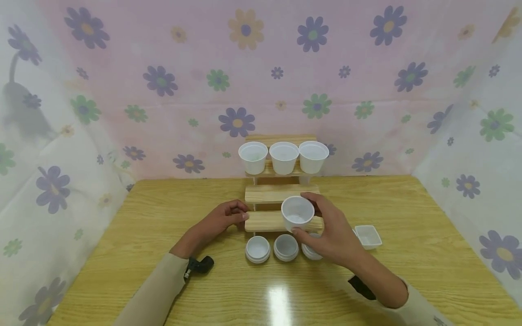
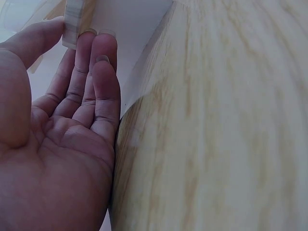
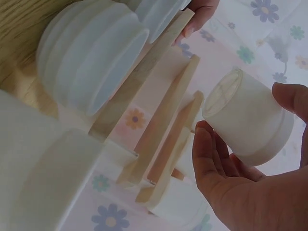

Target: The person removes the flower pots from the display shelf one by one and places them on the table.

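Observation:
My right hand (image 1: 332, 231) holds a white plastic cup (image 1: 297, 213) between thumb and fingers, over the lowest step of a wooden tiered stand (image 1: 261, 222). In the right wrist view the cup (image 3: 250, 118) is tilted, its ridged base turned toward the stand. My left hand (image 1: 226, 215) pinches the left end of that lowest step; in the left wrist view the thumb and fingertips meet the step's end (image 2: 73, 21). Three more white cups (image 1: 284, 158) stand side by side on an upper step. The middle step (image 1: 277, 194) is bare.
Three round white ribbed bowls (image 1: 258, 250) sit on the wood-grain table (image 1: 183, 290) in front of the stand, the right one partly hidden by my right hand. A square white dish (image 1: 368, 237) lies farther right. Flower-printed cloth (image 1: 195, 104) hangs behind and at both sides.

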